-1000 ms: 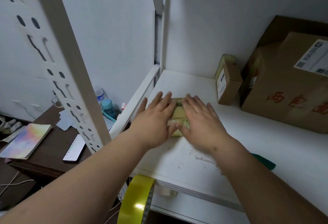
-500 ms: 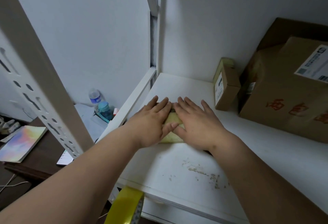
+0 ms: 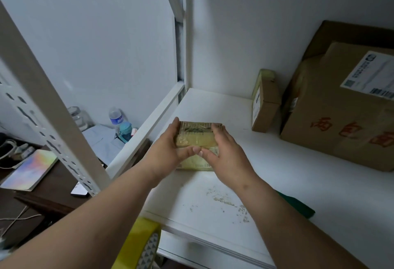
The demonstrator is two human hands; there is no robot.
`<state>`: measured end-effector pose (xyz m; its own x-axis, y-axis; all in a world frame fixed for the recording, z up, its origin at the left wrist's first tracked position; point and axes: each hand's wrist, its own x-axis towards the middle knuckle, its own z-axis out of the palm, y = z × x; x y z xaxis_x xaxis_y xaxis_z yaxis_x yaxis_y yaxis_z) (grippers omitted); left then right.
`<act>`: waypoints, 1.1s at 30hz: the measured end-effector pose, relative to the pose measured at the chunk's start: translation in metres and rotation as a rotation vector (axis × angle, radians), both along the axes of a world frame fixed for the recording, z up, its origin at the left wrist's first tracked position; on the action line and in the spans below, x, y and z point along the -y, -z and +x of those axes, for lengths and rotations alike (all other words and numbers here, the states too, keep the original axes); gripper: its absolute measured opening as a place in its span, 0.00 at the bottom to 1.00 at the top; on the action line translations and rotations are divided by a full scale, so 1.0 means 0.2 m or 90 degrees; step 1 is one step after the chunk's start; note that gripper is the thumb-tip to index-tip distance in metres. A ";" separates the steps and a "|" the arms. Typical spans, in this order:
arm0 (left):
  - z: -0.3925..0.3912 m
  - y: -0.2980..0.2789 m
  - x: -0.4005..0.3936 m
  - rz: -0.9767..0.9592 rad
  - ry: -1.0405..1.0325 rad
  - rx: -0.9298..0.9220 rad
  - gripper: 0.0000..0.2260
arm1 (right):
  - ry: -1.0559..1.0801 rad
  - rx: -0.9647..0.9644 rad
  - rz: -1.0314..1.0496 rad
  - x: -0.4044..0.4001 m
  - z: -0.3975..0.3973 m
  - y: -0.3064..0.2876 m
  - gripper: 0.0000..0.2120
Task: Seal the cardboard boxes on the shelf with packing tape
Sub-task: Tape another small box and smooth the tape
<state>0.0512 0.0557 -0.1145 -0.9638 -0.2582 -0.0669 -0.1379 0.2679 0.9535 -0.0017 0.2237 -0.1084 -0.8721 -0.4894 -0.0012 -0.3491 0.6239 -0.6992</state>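
A small flat cardboard box (image 3: pixel 197 136), wrapped in yellowish tape, is tilted up on the white shelf (image 3: pixel 287 174) with its top face toward me. My left hand (image 3: pixel 168 151) grips its left side and my right hand (image 3: pixel 226 155) grips its right side. Both thumbs meet on the box's near face. A roll of yellow packing tape (image 3: pixel 140 245) hangs around my left forearm at the bottom of the view.
A small upright box (image 3: pixel 265 102) and a large brown box (image 3: pixel 341 106) with a shipping label stand at the back right. A green object (image 3: pixel 298 204) lies under my right forearm. A perforated shelf post (image 3: pixel 49 106) rises at left. Beyond it is a desk (image 3: pixel 53 185) with bottles (image 3: pixel 119 123) and a notebook (image 3: pixel 29 168).
My hands were pressing flat on top of the box. They now hold its two sides, and the box is tipped up from the shelf.
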 end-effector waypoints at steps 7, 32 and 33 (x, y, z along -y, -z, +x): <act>0.07 -0.17 -0.14 0.191 -0.129 -0.068 0.48 | 0.066 0.024 -0.290 -0.21 0.05 -0.16 0.39; 0.13 -0.21 -1.02 0.121 0.399 0.083 0.23 | 0.274 0.197 -0.529 -1.17 0.61 0.00 0.44; 0.14 -0.21 -1.09 0.119 0.426 0.089 0.23 | 0.295 0.186 -0.536 -1.23 0.64 0.00 0.43</act>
